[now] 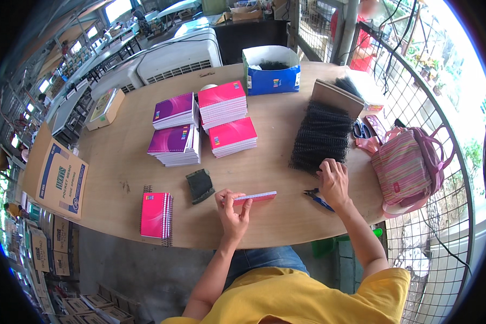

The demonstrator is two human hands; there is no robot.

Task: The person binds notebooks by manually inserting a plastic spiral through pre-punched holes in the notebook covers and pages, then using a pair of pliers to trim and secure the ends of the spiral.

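My left hand [234, 216] grips a small pink memo pad [256, 197] near the table's front edge, its long edge turned up. At the right, my right hand [333, 181] has its fingers bent at the near end of a pile of black spiral binding coils [321, 135]; whether a coil is pinched in them is too small to see. Just below that hand lie blue-handled pliers [319, 200]. A dark cloth-like square [200, 186] is left of my left hand. Further left, spiral-bound pink notebooks [156, 215] are stacked.
Purple pads [174, 144] and pink pads [221, 105] stand stacked mid-table. Behind them is a blue box [272, 78] holding dark coils. A striped bag [409, 164] and scissors [361, 129] lie at the right edge. An open carton [59, 175] stands at the left.
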